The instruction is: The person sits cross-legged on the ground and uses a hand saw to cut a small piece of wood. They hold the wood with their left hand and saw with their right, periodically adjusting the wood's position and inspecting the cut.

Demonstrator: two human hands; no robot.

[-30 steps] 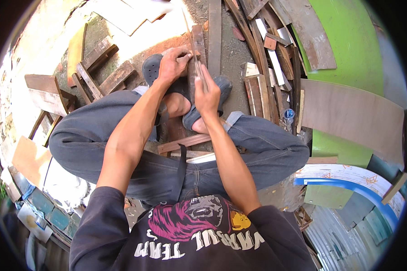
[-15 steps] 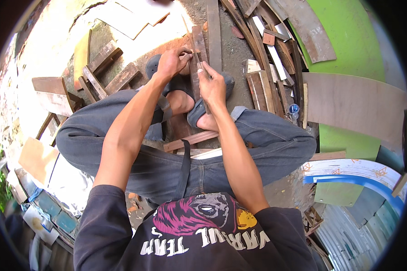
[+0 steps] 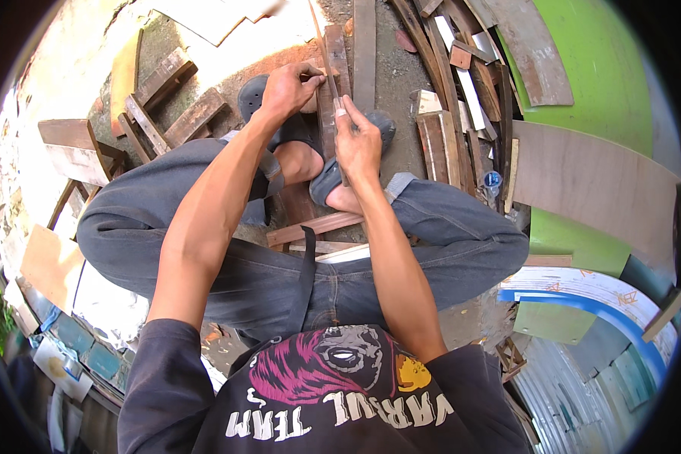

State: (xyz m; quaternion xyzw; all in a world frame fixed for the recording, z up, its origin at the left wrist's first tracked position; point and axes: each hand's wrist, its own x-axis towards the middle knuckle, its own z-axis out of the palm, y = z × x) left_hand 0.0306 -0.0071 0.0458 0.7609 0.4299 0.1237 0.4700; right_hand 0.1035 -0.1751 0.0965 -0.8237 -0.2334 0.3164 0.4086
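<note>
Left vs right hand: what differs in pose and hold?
The right hand wraps around the near end of a long thin tool; the left hand is at a small wood piece, grip unclear. The left hand reaches farther from the dark shirt than the right hand. Both are bare.

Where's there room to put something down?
Bare ground shows between the long plank and the wood pile, but it's narrow. The green sheet shows bare between the two boards at the right. It's crowded around the left hand and right hand, with shoes close by, and at far left, where planks lie jumbled.
</note>
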